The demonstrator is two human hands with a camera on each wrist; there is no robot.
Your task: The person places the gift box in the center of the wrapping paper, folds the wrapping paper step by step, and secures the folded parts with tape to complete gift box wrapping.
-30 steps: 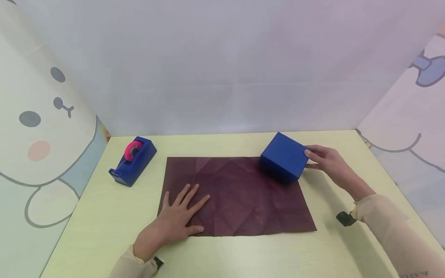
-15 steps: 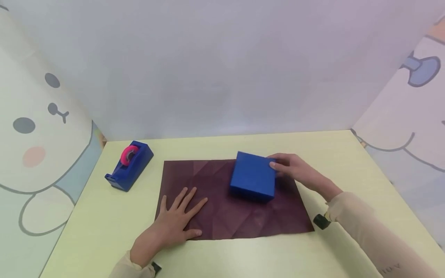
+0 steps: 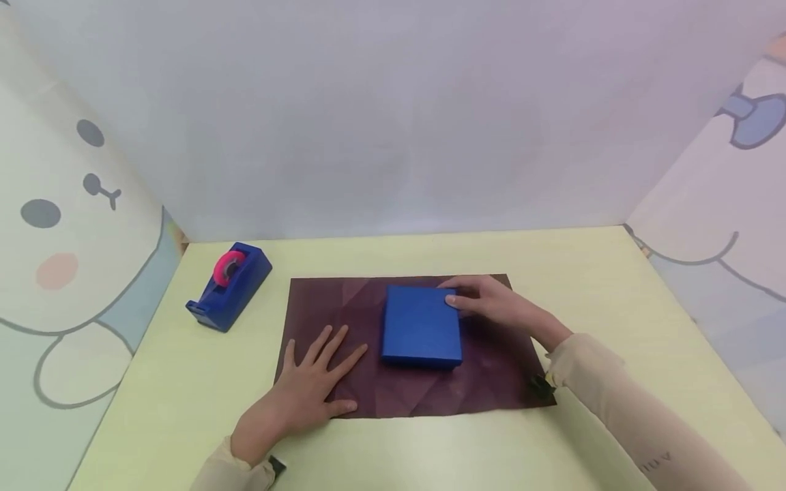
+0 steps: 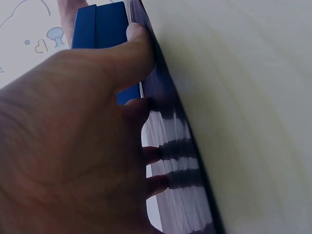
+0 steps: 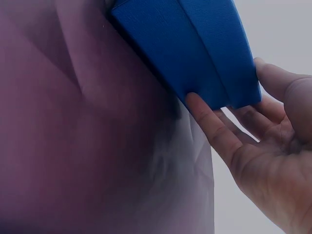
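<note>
A dark maroon sheet of creased, glossy wrapping paper lies flat on the table. Over its middle is a blue lidded box, its long faces turned squarely to the sheet's edges. My right hand grips the box by its far right corner, thumb on top. In the right wrist view the lid seam of the box shows, with one finger along its side close to the paper. My left hand rests with fingers spread on the paper's near left corner; the left wrist view shows those fingers reflected in its shine.
A blue tape dispenser with a pink roll stands at the table's far left. A pale wall rises behind the light yellow table, and cartoon-printed panels flank both sides.
My right hand has carried the box left from the sheet's right edge to its middle, lowering and straightening it. The left hand has stayed on the paper.
</note>
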